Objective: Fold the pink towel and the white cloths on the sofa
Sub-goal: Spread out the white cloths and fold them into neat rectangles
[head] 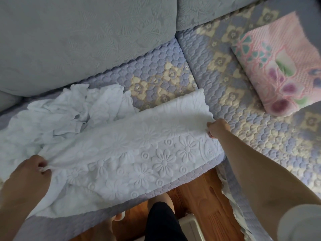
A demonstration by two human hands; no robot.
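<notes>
I have the white cloth (139, 145) stretched across the sofa (225, 119) seat, left hand (29, 173) pinching its seven o'clock end, right hand (218, 127) pinching the three o'clock edge. I'd keep it taut, matching corners. Pink towel (281, 70) lies folded at two o'clock.

Embossed cloth (139, 145) lies centre on sofa seat (243, 136). Crumpled cloths (69, 108) at its 10 o'clock, touching. Folded towel (281, 66) at 2 o'clock, well apart. Back cushion (78, 40) at 12.
</notes>
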